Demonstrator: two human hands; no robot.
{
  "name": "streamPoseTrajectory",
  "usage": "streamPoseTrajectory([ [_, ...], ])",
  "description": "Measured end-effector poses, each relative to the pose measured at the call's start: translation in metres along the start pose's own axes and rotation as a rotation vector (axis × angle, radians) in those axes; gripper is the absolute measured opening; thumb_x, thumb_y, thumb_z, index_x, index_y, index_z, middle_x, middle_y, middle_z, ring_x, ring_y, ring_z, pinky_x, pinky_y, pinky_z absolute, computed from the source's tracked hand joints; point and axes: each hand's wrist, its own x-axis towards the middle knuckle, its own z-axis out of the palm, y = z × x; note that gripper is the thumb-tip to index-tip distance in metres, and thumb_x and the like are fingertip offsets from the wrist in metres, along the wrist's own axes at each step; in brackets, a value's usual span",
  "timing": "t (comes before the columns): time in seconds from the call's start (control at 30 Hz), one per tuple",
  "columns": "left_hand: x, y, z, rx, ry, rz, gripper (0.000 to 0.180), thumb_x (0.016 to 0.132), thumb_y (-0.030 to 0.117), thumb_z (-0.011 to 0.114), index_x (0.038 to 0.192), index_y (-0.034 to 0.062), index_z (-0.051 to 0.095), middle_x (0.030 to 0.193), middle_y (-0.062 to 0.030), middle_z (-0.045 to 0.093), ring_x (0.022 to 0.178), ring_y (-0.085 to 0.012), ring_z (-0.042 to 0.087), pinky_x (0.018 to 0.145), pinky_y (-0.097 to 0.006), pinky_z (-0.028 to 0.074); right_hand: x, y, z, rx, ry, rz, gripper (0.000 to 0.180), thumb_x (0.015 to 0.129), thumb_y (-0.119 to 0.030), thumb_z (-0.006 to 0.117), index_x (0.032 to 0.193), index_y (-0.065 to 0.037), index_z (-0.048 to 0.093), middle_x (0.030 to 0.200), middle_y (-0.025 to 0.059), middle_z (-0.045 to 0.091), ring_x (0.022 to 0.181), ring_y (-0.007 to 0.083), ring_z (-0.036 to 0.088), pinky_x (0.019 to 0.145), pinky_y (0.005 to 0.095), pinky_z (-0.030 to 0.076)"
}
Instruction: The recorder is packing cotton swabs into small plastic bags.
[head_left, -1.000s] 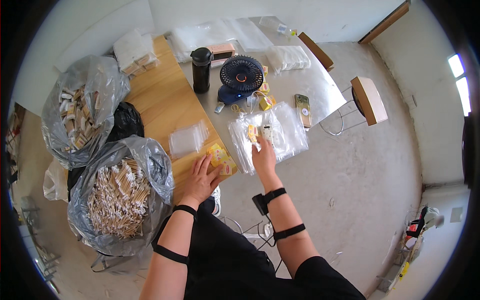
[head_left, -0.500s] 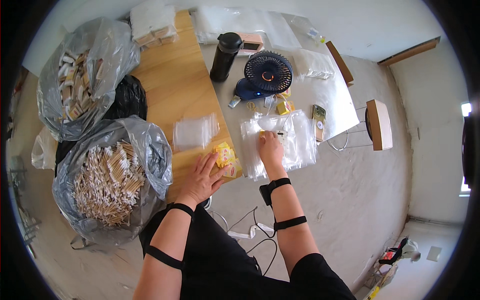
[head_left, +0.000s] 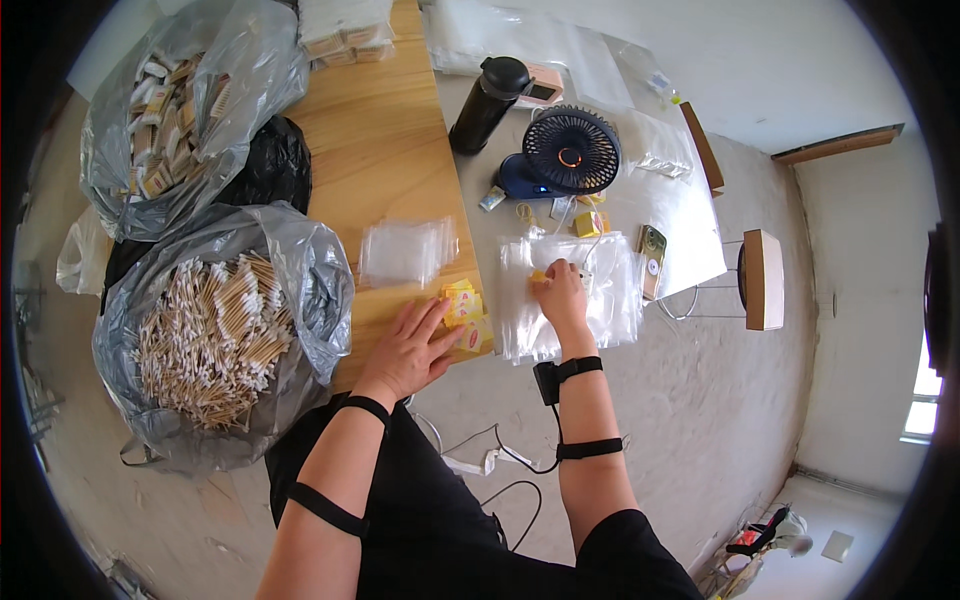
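My left hand (head_left: 408,350) lies at the front edge of the wooden tabletop, fingers spread, fingertips at a small pile of yellow paper cards (head_left: 466,308). Just beyond it is a stack of small clear plastic bags (head_left: 405,252). To the right, my right hand (head_left: 562,298) rests over larger clear plastic bags (head_left: 625,322). Its fingers are pinched at a small yellow piece (head_left: 539,276), which looks like one of the cards; most of it is hidden. A white object with a cable shows partly beside those fingers.
Left of the table, a grey plastic bag (head_left: 325,270) holds loose cotton swabs (head_left: 215,340); another grey bag (head_left: 255,60) holds packed bundles. A black bottle (head_left: 487,105), a blue desk fan (head_left: 570,150), a yellow box (head_left: 591,223) and a phone (head_left: 652,262) stand or lie farther back.
The whole view has shifted, so the table sits farther right. Both hands keep nearly the same places relative to the cards and bags.
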Motion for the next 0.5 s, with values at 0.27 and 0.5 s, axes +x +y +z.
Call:
streamPoseTrajectory([
  [0.27,-0.006,-0.009,0.008,-0.044,0.03,0.017,0.058,0.074,0.023,0.069,0.128,0.0239,0.05,0.142,-0.0139,0.032,0.13,-0.0317,0.034,0.109,-0.047,0.026,-0.042,-0.029,-0.018,0.67,-0.161,0.01,0.008,0.078,-0.002,0.062,0.085,-0.002,0.061,0.068,0.0075,0.062,0.062,0.0155,0.059,0.059,0.0281,0.047],
  [0.5,-0.004,-0.006,0.011,-0.084,0.076,0.02,0.056,0.074,0.023,0.069,0.127,0.0214,0.051,0.143,-0.0131,0.033,0.131,-0.0295,0.034,0.109,-0.047,0.027,-0.087,-0.071,0.011,0.451,-0.218,-0.13,0.013,0.075,-0.003,0.065,0.088,0.0,0.062,0.082,0.0144,0.063,0.071,0.0271,0.062,0.065,0.0338,0.049],
])
